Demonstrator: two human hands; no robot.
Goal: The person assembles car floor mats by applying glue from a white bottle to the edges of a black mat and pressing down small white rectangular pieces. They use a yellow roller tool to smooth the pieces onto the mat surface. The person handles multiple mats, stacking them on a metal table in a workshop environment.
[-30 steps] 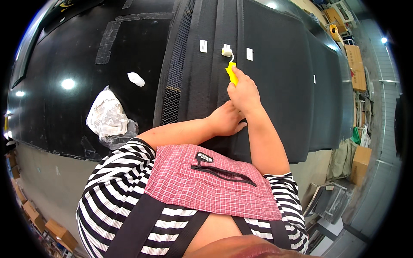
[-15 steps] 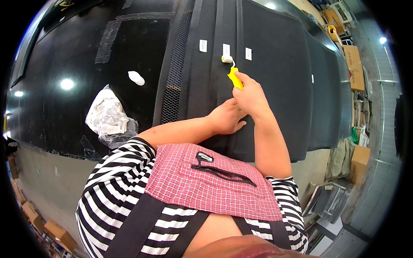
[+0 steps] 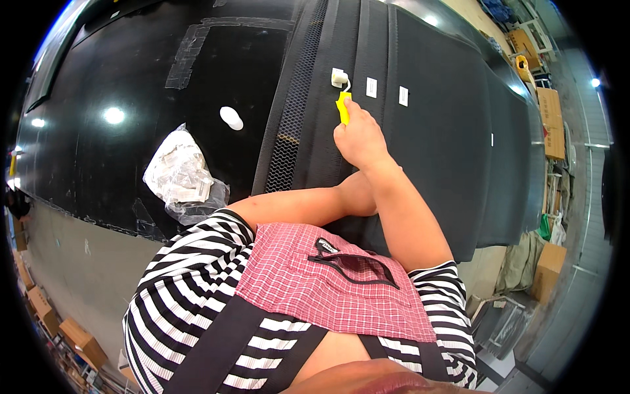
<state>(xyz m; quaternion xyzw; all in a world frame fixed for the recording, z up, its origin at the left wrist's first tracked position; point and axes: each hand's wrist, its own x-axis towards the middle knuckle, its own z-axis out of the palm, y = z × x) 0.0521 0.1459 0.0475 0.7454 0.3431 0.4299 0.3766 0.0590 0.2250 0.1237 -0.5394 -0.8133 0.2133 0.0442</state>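
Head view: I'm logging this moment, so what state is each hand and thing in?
Right hand: closed around the roller's yellow handle.
Small roller: white head pressed on the leftmost white label.
Left hand: resting on the black panel, partly hidden behind the right forearm.
Other two white labels: lying flat on the panel.
Clear plastic bag: crumpled, lying on the black surface.

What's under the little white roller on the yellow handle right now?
The white roller sits on a small white label stuck to the black panel, with only the label's edge showing. The right hand grips the yellow handle. The label's covered part is hidden.
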